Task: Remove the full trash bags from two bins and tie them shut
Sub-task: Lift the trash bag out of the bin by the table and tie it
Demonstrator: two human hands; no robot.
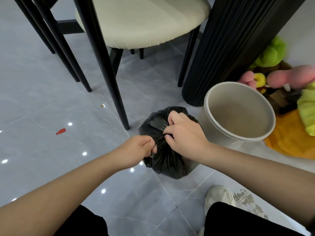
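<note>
A full black trash bag (167, 161) sits on the grey tiled floor in front of me. Its top is gathered into a bunch between my hands. My left hand (142, 147) grips one twisted end of the bag's mouth and pulls it to the left. My right hand (184, 133) rests on top of the bag, fingers curled round the other gathered end. Just right of the bag stands a round beige bin (208, 106), with no bag inside.
A cream-seated chair (144, 23) with black legs stands behind the bag, one leg (117, 103) close to it. A black ribbed column (226, 48) rises behind the bin. Plush toys (272, 79) and an orange cloth (289, 142) lie at right. My shoe (218, 196) is below.
</note>
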